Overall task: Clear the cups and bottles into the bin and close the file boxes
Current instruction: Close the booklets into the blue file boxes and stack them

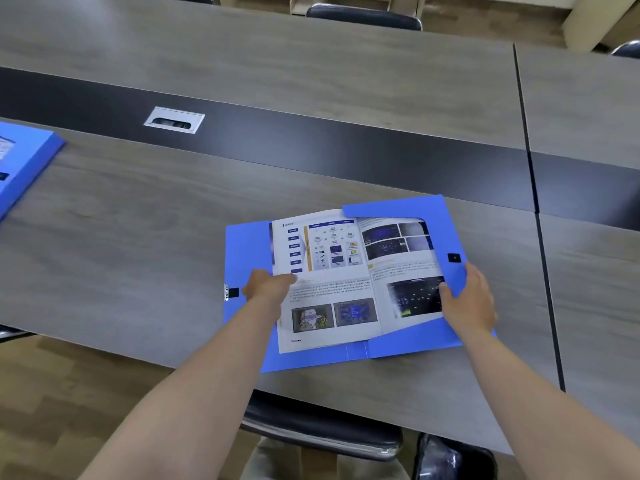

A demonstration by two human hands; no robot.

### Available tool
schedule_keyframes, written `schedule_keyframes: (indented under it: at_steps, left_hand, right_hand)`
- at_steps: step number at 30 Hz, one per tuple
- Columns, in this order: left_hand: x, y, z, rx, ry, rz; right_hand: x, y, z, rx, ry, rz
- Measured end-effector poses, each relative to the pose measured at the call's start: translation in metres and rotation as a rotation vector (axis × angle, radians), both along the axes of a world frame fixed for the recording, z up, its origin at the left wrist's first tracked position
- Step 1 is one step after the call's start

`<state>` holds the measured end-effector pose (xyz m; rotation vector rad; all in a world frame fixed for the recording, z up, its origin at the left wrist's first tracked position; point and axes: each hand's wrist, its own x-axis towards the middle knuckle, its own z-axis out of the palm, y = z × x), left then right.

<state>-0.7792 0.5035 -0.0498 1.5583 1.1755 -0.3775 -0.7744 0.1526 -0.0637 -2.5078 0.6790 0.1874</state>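
Blue file box [247, 252] open on grey table [138, 216], left hand [268, 284] pinching booklet [332, 282] page, right hand [469, 299] gripping box flap

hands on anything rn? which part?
Both are on the open blue file box. Left hand pinches the left edge of the open booklet inside it; right hand grips the box's right flap near its lower edge.

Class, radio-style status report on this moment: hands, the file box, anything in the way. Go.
Left hand on booklet's left page, right hand gripping box's right flap. Blue file box open, flat on table. Open booklet inside blocks closing. Second blue box far left.
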Motion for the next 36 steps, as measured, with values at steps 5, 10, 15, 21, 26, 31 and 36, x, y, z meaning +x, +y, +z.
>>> schedule_keyframes:
  at_steps: [5,10,15,21,26,31,36]
  left_hand:
    - [-0.002,0.002,0.004,-0.107,-0.004,0.044]
    - [-0.01,0.003,0.012,-0.206,-0.018,-0.018]
    - [-0.028,0.004,0.021,-0.157,-0.265,-0.226]
    - [-0.025,0.028,0.075,0.12,-0.488,-0.443]
    - [-0.017,0.018,0.122,0.434,-0.519,-0.634]
    - [-0.01,-0.025,0.112,0.455,-0.462,-0.664]
    - [-0.003,-0.1,0.077,0.234,-0.425,-0.711]
  right_hand:
    - [-0.002,0.001,-0.001,0.032,-0.008,-0.018]
    - [-0.006,0.002,-0.002,0.035,-0.002,-0.023]
    - [-0.01,0.006,-0.002,0.034,-0.006,-0.013]
    - [-0.018,0.004,-0.007,0.086,-0.062,0.082]
    - [-0.021,0.002,-0.011,0.089,-0.078,0.093]
    - [-0.022,0.004,-0.012,0.099,-0.1,0.097]
    - [-0.024,0.005,-0.012,0.101,-0.115,0.089]
